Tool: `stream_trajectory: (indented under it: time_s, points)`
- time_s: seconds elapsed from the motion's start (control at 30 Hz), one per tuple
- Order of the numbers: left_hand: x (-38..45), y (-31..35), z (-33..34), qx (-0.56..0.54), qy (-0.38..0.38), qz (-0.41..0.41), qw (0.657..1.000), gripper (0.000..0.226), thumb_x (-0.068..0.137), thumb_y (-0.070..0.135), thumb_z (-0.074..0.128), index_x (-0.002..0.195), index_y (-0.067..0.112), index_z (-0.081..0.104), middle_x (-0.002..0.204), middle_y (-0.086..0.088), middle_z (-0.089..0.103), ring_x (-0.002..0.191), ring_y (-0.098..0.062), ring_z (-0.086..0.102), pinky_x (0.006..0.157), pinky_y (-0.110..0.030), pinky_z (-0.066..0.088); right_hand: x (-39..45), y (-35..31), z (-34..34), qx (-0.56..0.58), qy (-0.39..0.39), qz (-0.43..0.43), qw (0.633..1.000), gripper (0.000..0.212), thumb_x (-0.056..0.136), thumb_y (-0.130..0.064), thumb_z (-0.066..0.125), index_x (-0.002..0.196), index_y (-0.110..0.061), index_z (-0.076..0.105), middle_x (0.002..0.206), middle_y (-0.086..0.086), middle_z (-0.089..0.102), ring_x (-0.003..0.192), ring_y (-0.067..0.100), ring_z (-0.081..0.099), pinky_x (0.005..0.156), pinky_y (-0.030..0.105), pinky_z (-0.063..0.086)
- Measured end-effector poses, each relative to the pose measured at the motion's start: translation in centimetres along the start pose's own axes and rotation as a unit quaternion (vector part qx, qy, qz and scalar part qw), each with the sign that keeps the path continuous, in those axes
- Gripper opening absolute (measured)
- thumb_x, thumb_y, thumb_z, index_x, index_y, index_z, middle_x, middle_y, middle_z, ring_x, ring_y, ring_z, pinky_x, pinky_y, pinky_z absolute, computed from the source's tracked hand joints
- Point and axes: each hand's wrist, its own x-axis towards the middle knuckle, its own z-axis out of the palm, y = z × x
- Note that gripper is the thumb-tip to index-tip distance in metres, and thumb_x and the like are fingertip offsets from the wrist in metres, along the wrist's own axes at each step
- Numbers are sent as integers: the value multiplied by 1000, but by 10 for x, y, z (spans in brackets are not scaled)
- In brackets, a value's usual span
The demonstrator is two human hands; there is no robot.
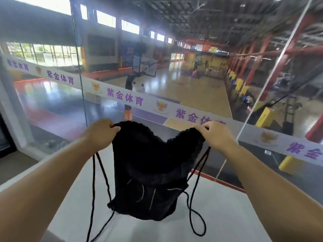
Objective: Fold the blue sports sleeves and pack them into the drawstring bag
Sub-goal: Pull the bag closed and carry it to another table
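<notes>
A black drawstring bag (148, 172) hangs upright in front of me, its bottom resting on a white table (227, 215). My left hand (99, 133) pinches the left corner of the bag's gathered mouth. At the right corner, my right hand (216, 135) grips the rim the same way. Black cords (195, 206) dangle from both corners and loop onto the table. No blue sports sleeves show in this view; the inside of the bag is hidden.
A glass wall (157, 75) with a white banner of purple lettering (125, 98) rises just beyond the table's far edge. Behind the glass, far below, lies an indoor basketball court with a hoop stand (129, 95) and distant people.
</notes>
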Motion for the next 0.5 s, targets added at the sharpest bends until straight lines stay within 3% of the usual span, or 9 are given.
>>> stream_trajectory:
  time_s: [0.07, 0.17, 0.23, 0.33, 0.43, 0.5]
  points:
    - [2, 7, 0, 19, -47, 27, 998, 34, 95, 30, 47, 64, 15, 47, 69, -4, 52, 64, -16, 49, 54, -27, 31, -5, -2, -6, 3, -14, 3, 1000, 49, 95, -50, 44, 55, -21, 45, 53, -3, 43, 52, 16, 45, 52, 32, 31]
    - [0, 17, 15, 78, -150, 73, 983, 33, 90, 39, 55, 70, 13, 55, 74, -5, 58, 69, -18, 55, 58, -24, 37, -16, -3, -4, -55, -162, 19, 985, 50, 94, -50, 46, 64, -12, 60, 56, 0, 50, 55, 18, 47, 57, 31, 35]
    - [-2, 26, 20, 58, -156, 102, 981, 31, 88, 41, 58, 76, 13, 59, 78, -6, 61, 70, -15, 56, 59, -22, 39, -19, -3, -7, -71, -216, 12, 974, 45, 93, -45, 52, 80, -5, 69, 65, 4, 59, 62, 19, 53, 63, 31, 40]
    - [0, 37, 20, 9, -158, 129, 979, 25, 84, 41, 64, 91, 17, 60, 89, -1, 64, 79, -12, 59, 62, -16, 41, -14, 0, -16, -60, -227, -3, 972, 29, 85, -37, 63, 88, -9, 70, 84, 11, 68, 79, 25, 60, 77, 38, 47]
    - [9, 33, 17, 60, -194, 129, 971, 37, 80, 40, 69, 104, 14, 60, 101, -6, 66, 88, -16, 62, 66, -17, 44, -9, 5, -24, -99, -245, -7, 964, 17, 83, -25, 67, 89, -9, 66, 85, 10, 64, 78, 23, 56, 73, 37, 45]
    - [15, 27, 13, 107, -179, 120, 971, 35, 80, 37, 70, 103, 12, 62, 102, -8, 66, 88, -18, 62, 63, -17, 41, -7, 13, -30, -111, -222, -3, 969, 17, 85, -24, 67, 91, -8, 65, 86, 10, 63, 78, 23, 56, 69, 33, 43]
